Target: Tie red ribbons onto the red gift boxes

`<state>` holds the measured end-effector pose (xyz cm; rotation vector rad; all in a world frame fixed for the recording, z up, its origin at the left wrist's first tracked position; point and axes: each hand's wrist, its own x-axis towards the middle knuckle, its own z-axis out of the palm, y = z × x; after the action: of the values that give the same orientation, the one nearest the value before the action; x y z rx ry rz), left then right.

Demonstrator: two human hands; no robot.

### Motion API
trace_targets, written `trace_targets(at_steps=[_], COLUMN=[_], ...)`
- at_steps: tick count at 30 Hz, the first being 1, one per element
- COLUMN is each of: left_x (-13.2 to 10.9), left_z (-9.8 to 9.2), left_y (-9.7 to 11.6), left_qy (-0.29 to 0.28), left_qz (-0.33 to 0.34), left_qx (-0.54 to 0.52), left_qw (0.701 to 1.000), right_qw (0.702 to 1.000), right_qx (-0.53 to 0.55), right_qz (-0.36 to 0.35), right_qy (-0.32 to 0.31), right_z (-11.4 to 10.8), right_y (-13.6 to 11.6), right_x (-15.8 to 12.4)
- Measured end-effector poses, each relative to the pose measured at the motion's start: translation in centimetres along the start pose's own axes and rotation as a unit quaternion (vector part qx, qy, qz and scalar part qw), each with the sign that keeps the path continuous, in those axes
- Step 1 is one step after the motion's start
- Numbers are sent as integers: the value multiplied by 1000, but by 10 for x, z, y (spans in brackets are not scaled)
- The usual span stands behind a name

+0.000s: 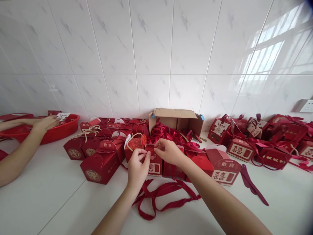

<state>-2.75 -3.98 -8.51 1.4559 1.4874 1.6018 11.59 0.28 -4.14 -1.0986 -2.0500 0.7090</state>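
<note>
reaching over loose ribbon [176, 204] to a red box [154, 168], your left hand [137, 165] and right hand [169, 152] had fingers [161, 142] curled nearly together; whether they gripped anything was unclear.

The fingers [147, 159] partly hide the top of a red box [154, 169]; the left edge crops a co-worker's arm [22, 155], the right edge a wall socket [305, 105].

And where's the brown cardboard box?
In the head view, the cardboard box stands just right of centre by the tiled wall, beyond the right hand, with red ribbons heaped inside.
</note>
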Motion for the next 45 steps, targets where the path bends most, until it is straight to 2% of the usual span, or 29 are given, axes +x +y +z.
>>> trace_targets(at_steps=[12,19,22,24,27,29,34,37,40,42,43,45], left_x=[3,13,25,33,43,48,45,44,52,60,65,71], left_z=[1,-14,-20,-23,-27,-31,-41,-45,-45,-42,-39,-31], left_y=[-4,9,27,43,70,90,139,154,143,121,109,84], left_qy=[7,39,13,-35,-119,-151,-165,-160,-133,-107,-98,-83], left_qz=[22,67,85,86,70,71,124,134,105,67,40,16], left_qx=[21,59,41,16,-73,-146,-200,-173,-116,-47,0,39], left_qw=[1000,995,995,996,988,975,958,963,979,991,994,996], right_qw=[996,995,992,989,985,979,963,953,960,990,995,993], right_qx=[70,89,119,146,166,181,223,214,147,15,-72,-119], right_qz=[42,43,28,7,-38,-72,-139,-182,-169,-94,-49,-15], right_qy=[-32,1,13,19,37,51,65,115,166,105,50,13], right_z=[0,-7,-21,-33,-50,-60,-80,-84,-73,-56,-46,-26], right_y=[-6,-14,-31,-46,-69,-83,-111,-108,-81,-53,-39,-15], right_x=[1,5,3,1,-3,-7,-20,-14,4,18,24,32])
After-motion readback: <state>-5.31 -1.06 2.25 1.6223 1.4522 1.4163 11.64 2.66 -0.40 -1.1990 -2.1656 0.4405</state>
